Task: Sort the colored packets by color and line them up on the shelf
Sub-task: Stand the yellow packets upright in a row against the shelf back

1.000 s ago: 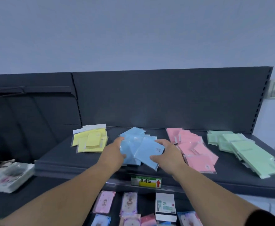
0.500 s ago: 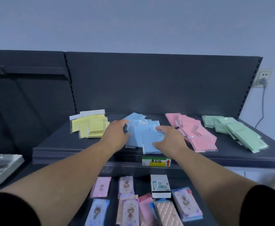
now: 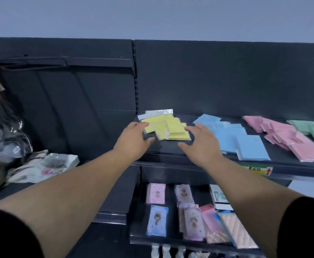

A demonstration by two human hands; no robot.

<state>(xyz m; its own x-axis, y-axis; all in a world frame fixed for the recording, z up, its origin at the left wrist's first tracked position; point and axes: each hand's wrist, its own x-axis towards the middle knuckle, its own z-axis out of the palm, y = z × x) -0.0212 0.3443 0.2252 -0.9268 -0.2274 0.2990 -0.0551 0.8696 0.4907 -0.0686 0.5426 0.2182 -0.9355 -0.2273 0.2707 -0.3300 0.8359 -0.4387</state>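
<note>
Your left hand (image 3: pixel 132 138) and right hand (image 3: pixel 202 144) reach, fingers spread and holding nothing, either side of the yellow packets (image 3: pixel 166 128) on the shelf (image 3: pixel 171 151).

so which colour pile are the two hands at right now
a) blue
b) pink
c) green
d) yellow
d: the left hand and right hand flank the yellow packets with open fingers, while the blue packets lie further right.
</note>
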